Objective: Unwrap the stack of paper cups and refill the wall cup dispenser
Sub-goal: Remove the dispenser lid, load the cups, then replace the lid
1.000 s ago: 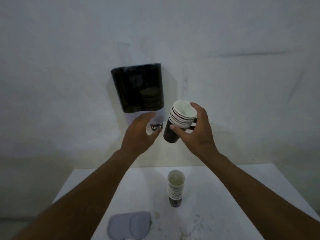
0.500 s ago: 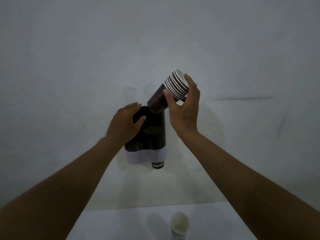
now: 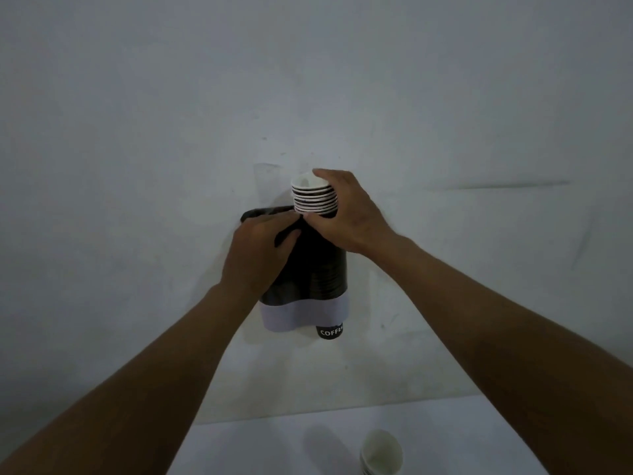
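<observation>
The wall cup dispenser [image 3: 318,275] is a dark tinted tube with a white base, and a black cup marked COFFEE [image 3: 329,332] pokes out below. My right hand [image 3: 346,214] grips a stack of paper cups [image 3: 313,197], white-rimmed and upright, its lower part sunk into the dispenser's top right opening. My left hand [image 3: 260,248] holds the dispenser's upper left front, fingers curled over its top edge.
A second stack of cups [image 3: 380,452] stands on the white table [image 3: 274,447] at the bottom edge of view. The plain white wall [image 3: 137,132] fills the rest of the view.
My right hand turned the tilted stack upright and lowered it into the dispenser's top. My left hand stayed at the dispenser's upper left. The view tilted upward.
</observation>
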### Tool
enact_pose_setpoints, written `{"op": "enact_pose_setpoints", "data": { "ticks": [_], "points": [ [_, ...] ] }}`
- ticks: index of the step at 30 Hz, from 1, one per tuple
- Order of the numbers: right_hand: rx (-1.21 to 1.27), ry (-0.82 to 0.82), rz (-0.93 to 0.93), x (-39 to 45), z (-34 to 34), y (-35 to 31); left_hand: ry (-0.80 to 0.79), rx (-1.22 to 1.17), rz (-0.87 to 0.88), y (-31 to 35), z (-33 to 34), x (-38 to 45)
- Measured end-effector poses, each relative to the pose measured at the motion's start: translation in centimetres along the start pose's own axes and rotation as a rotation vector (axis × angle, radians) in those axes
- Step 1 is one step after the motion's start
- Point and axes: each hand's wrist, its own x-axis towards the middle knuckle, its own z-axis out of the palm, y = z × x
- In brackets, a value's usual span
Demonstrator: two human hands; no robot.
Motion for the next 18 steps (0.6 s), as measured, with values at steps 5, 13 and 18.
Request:
{"op": "enact_pose_setpoints", "data": {
  "ticks": [5, 13, 18],
  "points": [
    [-0.024, 0.014, 0.072, 0.2, 0.8, 0.1, 0.016, -0.010, 0.026, -0.4, 0.4, 0.1],
    [-0.357, -0.190, 0.013, 0.1, 0.7, -0.3, 0.079, -0.032, 0.032, -0.4, 0.8, -0.2],
    [-0.252, -0.097, -0.089, -1.4, 1.7, 0.6, 0.079, -0.014, 0.013, -0.6, 1.5, -0.7]
  ]
}}
